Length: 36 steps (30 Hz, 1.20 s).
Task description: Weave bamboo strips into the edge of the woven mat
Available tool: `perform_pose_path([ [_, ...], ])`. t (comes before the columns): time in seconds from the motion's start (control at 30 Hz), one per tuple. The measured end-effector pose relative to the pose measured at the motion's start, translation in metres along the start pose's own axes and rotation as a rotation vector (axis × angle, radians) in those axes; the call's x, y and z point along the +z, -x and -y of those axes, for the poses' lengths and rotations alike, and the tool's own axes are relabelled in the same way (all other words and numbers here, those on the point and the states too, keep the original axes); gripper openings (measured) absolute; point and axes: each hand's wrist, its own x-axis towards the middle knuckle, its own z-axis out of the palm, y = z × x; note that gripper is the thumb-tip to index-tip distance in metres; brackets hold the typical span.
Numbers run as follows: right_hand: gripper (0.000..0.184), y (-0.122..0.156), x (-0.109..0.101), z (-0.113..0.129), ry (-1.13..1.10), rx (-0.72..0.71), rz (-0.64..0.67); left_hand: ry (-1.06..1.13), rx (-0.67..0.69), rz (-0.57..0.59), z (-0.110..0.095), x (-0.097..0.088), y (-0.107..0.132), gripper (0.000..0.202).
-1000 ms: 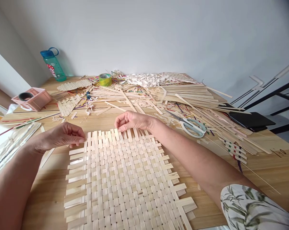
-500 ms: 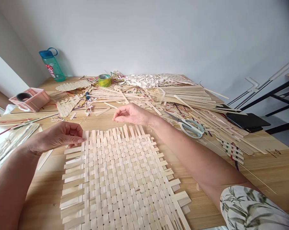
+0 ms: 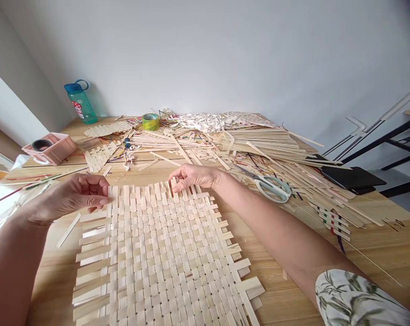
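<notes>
In front of me lies a woven mat (image 3: 167, 253) of pale wooden strips, their loose ends sticking out along its edges. My left hand (image 3: 89, 192) pinches the mat's far left corner between thumb and fingers. At the far edge, right of its middle, my right hand (image 3: 193, 177) closes on the upright strip ends, thumb on the near side and fingertips partly hidden behind them.
Scissors (image 3: 272, 188) lie right of my right forearm. Behind the mat are bundles of wooden strips (image 3: 259, 142), a roll of tape (image 3: 151, 122) and shredded white material (image 3: 205, 122). A pink basket (image 3: 55, 154) and a blue-green bottle (image 3: 82, 106) stand at left.
My right hand has come down from above the table onto the far strip ends and grips them. The mat and my left hand have shifted slightly left in view.
</notes>
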Motion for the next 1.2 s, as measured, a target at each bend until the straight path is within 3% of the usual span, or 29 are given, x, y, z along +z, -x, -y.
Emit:
perform_pose_path([
  [0.2, 0.036, -0.001, 0.004, -0.001, -0.035, -0.037, -0.011, -0.016, -0.050, 0.018, -0.002, 0.003, -0.001, 0.027],
  [0.43, 0.038, -0.001, 0.006, -0.003, -0.101, -0.035, -0.033, -0.151, -0.164, 0.097, 0.006, 0.001, -0.004, 0.034],
  [0.9, 0.040, -0.004, 0.009, -0.002, -0.095, -0.105, -0.068, -0.239, -0.206, 0.086, 0.002, -0.001, -0.002, 0.045],
  [1.2, 0.035, -0.002, 0.013, 0.003, -0.115, -0.127, -0.048, -0.261, -0.206, 0.116, 0.000, 0.000, -0.001, 0.041],
])
